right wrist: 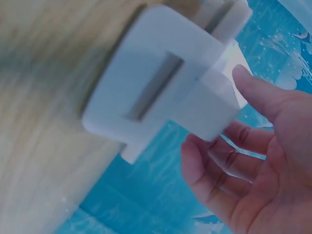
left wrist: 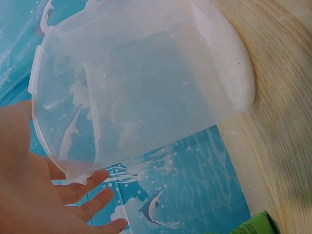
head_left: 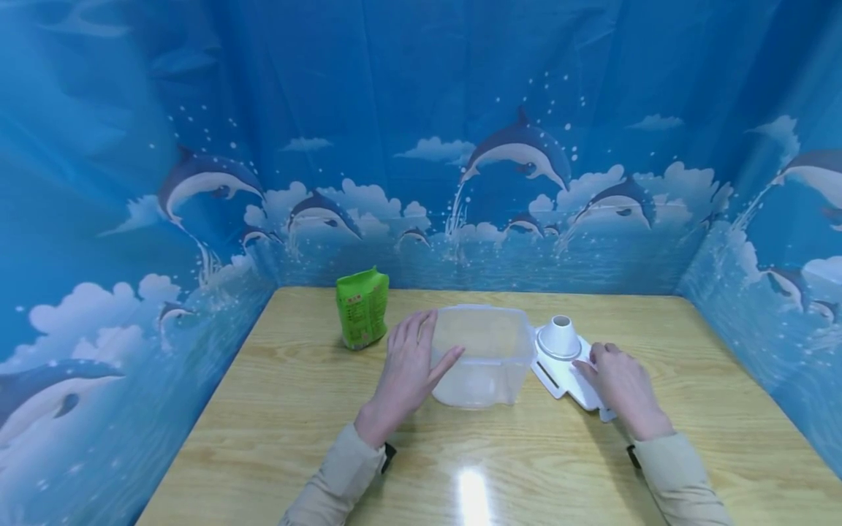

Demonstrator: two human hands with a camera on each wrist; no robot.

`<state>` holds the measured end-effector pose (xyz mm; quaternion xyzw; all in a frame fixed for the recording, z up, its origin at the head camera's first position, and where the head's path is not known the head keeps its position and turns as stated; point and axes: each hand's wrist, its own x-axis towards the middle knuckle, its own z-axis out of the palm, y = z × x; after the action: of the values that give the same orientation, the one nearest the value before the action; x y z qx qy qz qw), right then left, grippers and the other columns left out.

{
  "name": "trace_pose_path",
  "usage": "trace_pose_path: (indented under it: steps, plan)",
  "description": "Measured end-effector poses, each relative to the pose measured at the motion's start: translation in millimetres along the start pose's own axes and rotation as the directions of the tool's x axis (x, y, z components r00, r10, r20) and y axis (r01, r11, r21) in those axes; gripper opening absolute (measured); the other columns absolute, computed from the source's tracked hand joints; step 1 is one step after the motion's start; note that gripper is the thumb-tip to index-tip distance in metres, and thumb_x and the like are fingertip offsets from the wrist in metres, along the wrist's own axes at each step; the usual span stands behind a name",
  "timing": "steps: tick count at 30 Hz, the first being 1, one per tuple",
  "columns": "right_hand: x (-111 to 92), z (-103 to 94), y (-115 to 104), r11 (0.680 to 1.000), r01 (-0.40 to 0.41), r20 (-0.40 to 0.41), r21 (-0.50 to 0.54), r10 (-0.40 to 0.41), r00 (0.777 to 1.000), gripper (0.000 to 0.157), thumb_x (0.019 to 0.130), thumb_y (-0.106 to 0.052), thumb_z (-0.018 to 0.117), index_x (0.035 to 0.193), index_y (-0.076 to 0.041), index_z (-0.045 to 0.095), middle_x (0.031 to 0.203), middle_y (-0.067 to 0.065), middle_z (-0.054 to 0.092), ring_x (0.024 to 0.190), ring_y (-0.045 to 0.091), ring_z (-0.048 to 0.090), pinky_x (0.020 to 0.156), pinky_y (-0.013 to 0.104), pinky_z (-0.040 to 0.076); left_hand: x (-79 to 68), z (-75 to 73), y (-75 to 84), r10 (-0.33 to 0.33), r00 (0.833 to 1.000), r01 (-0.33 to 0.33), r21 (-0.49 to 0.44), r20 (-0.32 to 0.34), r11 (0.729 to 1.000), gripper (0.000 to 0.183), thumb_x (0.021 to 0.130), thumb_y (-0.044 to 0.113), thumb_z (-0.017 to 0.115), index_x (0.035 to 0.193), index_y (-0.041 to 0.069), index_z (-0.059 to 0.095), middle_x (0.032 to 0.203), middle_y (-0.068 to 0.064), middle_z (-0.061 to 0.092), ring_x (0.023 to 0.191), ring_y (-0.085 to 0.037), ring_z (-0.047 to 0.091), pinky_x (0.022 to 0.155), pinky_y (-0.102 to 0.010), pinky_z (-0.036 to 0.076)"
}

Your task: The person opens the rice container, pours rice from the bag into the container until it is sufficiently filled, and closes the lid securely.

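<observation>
A clear plastic container (head_left: pixel 483 372) lies on its side at the middle of the table. My left hand (head_left: pixel 411 358) is beside it with fingers extended. In the left wrist view those fingers (left wrist: pixel 80 192) lie by a tab on the rim of the container (left wrist: pixel 146 97), the thumb partly hidden. To the right is a white lid (head_left: pixel 559 365) with a cone-shaped spout on top. My right hand (head_left: pixel 621 380) holds the lid's right edge. The right wrist view shows the white lid (right wrist: pixel 131 83) at the thumb and curled fingers of the right hand (right wrist: pixel 253 151).
A green printed bag (head_left: pixel 362 308) stands at the back left, behind the left hand. The wooden table (head_left: pixel 263 424) is enclosed by a blue dolphin-print curtain (head_left: pixel 421 109) at the back and both sides.
</observation>
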<state>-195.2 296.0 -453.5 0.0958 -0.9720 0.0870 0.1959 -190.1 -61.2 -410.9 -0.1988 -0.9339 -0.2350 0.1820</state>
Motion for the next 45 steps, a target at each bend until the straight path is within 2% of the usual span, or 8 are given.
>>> trace_pose_path:
  steps: [7, 11, 18, 23, 29, 34, 42, 45]
  plan:
    - [9, -18.1, -8, 0.996, 0.086, -0.247, -0.017, -0.088, 0.965, 0.028, 0.082, -0.016, 0.084, 0.084, 0.003, 0.064, 0.068, 0.014, 0.058, 0.049, 0.029, 0.052, 0.038, 0.042, 0.041, 0.2, 0.0, -0.6, 0.003, 1.000, -0.003, 0.004, -0.002, 1.000, 0.076, 0.102, 0.053, 0.053, 0.152, -0.001, 0.039, 0.152, -0.020, 0.045, 0.142, -0.038, 0.039, 0.119, -0.058, 0.028]
    - [13, -32.0, -22, 0.993, 0.114, -0.320, 0.008, -0.106, 0.942, 0.024, 0.088, -0.020, 0.078, 0.093, 0.001, 0.067, 0.081, 0.015, 0.065, 0.064, 0.034, 0.060, 0.043, 0.045, 0.045, 0.2, -0.5, -0.4, -0.004, 1.000, 0.004, -0.002, 0.005, 1.000, 0.076, 0.102, 0.054, 0.052, 0.153, -0.001, 0.038, 0.152, -0.020, 0.044, 0.142, -0.038, 0.038, 0.119, -0.059, 0.028]
    - [21, -50.0, -57, 0.979, 0.201, -0.339, 0.040, -0.176, 0.924, 0.040, 0.102, -0.036, 0.061, 0.114, 0.001, 0.067, 0.104, 0.018, 0.068, 0.098, 0.041, 0.064, 0.079, 0.055, 0.055, 0.0, -1.3, 0.2, -0.005, 1.000, 0.005, 0.005, 0.008, 1.000, 0.077, 0.102, 0.055, 0.051, 0.153, -0.001, 0.038, 0.153, -0.019, 0.045, 0.143, -0.037, 0.038, 0.120, -0.057, 0.027]
    - [25, -46.1, -77, 0.948, 0.303, -0.298, 0.101, -0.262, 0.918, 0.053, 0.104, -0.043, 0.056, 0.135, 0.000, 0.059, 0.126, 0.019, 0.063, 0.120, 0.041, 0.056, 0.097, 0.058, 0.049, -0.4, -1.2, 0.3, 0.001, 1.000, -0.001, 0.005, 0.011, 1.000, 0.076, 0.102, 0.054, 0.051, 0.153, -0.001, 0.038, 0.153, -0.019, 0.045, 0.143, -0.037, 0.038, 0.120, -0.058, 0.027]
    - [27, -35.2, -94, 0.949, 0.300, -0.150, 0.096, -0.284, 0.947, 0.068, 0.104, -0.051, 0.048, 0.152, -0.003, 0.044, 0.152, 0.016, 0.048, 0.144, 0.038, 0.037, 0.108, 0.063, 0.039, -0.6, -1.1, 0.1, 0.010, 1.000, -0.010, -0.003, 0.000, 1.000, 0.077, 0.101, 0.053, 0.053, 0.153, -0.002, 0.037, 0.153, -0.020, 0.044, 0.143, -0.038, 0.037, 0.120, -0.057, 0.026]
    - [26, -30.8, -99, 0.962, 0.261, -0.036, 0.081, -0.259, 0.965, 0.067, 0.104, -0.049, 0.050, 0.154, -0.005, 0.041, 0.158, 0.013, 0.042, 0.149, 0.036, 0.029, 0.115, 0.064, 0.030, -0.7, -1.2, 1.8, 0.005, 1.000, -0.005, -0.005, 0.007, 1.000, 0.077, 0.101, 0.053, 0.053, 0.153, -0.001, 0.037, 0.153, -0.019, 0.044, 0.143, -0.037, 0.037, 0.121, -0.057, 0.026]
    - [26, -31.1, -100, 0.967, 0.249, 0.013, 0.061, -0.250, 0.968, 0.067, 0.104, -0.048, 0.050, 0.155, -0.005, 0.040, 0.160, 0.012, 0.039, 0.151, 0.034, 0.025, 0.119, 0.060, 0.026, 2.1, -3.7, -4.3, 0.007, 1.000, -0.006, -0.045, 0.023, 0.999, 0.074, 0.103, 0.054, 0.048, 0.153, 0.001, 0.040, 0.152, -0.019, 0.045, 0.143, -0.037, 0.038, 0.121, -0.057, 0.026]
    - [27, -31.1, -101, 0.968, 0.241, 0.032, 0.076, -0.244, 0.969, 0.066, 0.104, -0.047, 0.050, 0.155, -0.005, 0.040, 0.161, 0.012, 0.038, 0.152, 0.035, 0.025, 0.120, 0.058, 0.025, 4.2, -8.1, -10.2, 0.017, 1.000, -0.019, -0.077, -0.025, 0.997, 0.068, 0.103, 0.050, 0.050, 0.150, 0.001, 0.044, 0.150, -0.019, 0.048, 0.141, -0.037, 0.041, 0.119, -0.059, 0.029]
